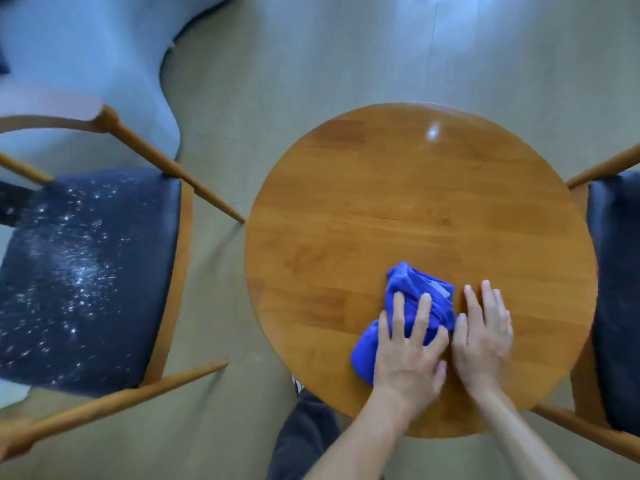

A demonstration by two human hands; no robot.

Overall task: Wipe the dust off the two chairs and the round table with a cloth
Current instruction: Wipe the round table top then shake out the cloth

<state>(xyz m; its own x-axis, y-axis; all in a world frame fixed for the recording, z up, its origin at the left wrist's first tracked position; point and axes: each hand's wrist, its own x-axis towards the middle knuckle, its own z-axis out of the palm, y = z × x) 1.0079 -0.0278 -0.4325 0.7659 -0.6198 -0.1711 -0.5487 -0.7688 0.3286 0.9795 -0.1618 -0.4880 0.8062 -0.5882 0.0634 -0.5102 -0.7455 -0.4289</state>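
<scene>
Left hand (pixel 408 355) flat on blue cloth (pixel 415 299); right hand (pixel 483 336) flat on round table (pixel 381 202), probably emptyhanded; right chair (pixel 616 289) cropped.

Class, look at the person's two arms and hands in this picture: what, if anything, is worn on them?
Nothing shows on them. The left hand and right hand are bare: no gloves, rings or watch visible. Both forearms are bare too, with no sleeve down to the picture's lower edge. Any sleeve higher up is out of view.

Soft daylight, glare spot on round table (pixel 420 216), blurred, wide-angle-bent edges, bluish upper left
</scene>
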